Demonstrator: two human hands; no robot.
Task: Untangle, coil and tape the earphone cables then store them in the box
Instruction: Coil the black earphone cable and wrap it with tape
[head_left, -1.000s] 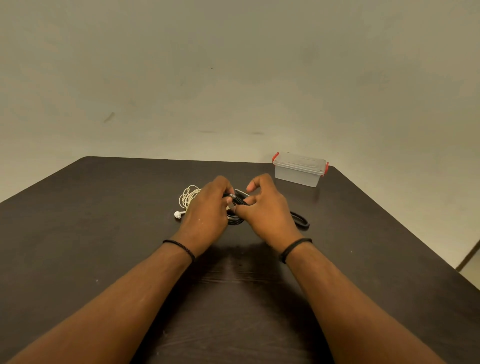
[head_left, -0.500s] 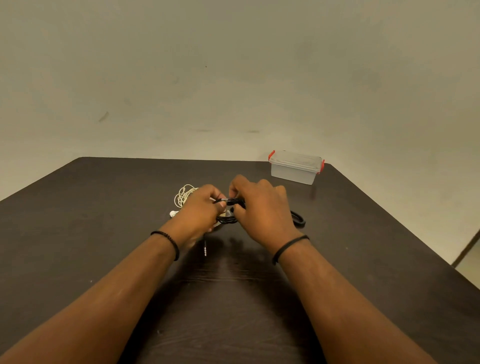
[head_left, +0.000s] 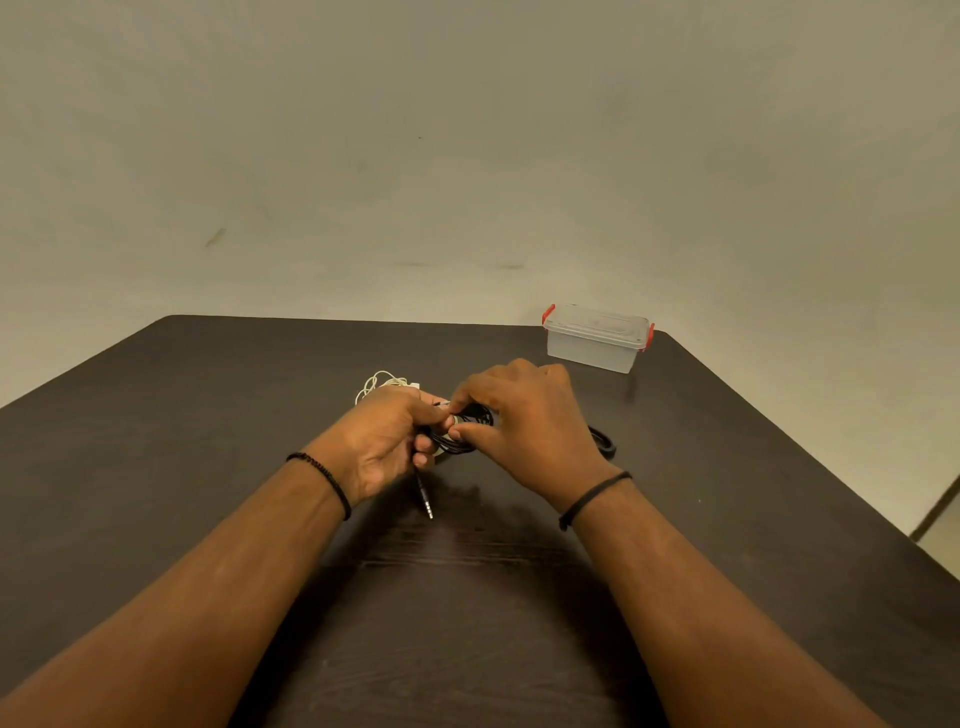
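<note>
Head view, sole view on record.

Item: black earphone cable (head_left: 470, 434). Bunched into loose loops above the bench (head_left: 156, 467), held between both hands near the middle. Plug (head_left: 427, 501) hung free below the left hand, tip close to the bench top; touching or not, could not be told.

Item: left hand (head_left: 387, 441). Fingers (head_left: 423, 447) curled round the near side of the black bundle, gripping it.

Item: right hand (head_left: 524, 421). Thumb and forefinger pinched on the bundle at its top, other fingers arched over; a small pale patch seen at the pinch, possibly tape, too small to tell.

Item: white earphone cable (head_left: 382, 383). Lay in a loose heap on the bench just behind the left hand, untouched, no tape visible.

Item: black loop (head_left: 602, 441). Lay on the bench beside the right wrist; whether a tape roll or more cable, could not be told.

Item: box (head_left: 597, 340). Clear, red clips, lid on, stood at the far right corner, well apart from the hands.

Step judged: coiling or securing the black cable; roughly early in the task, nothing stored.

Next move judged to call for: keeping the loops pinched together, tucking in the dangling plug, binding with tape, then unclipping the lid.
</note>
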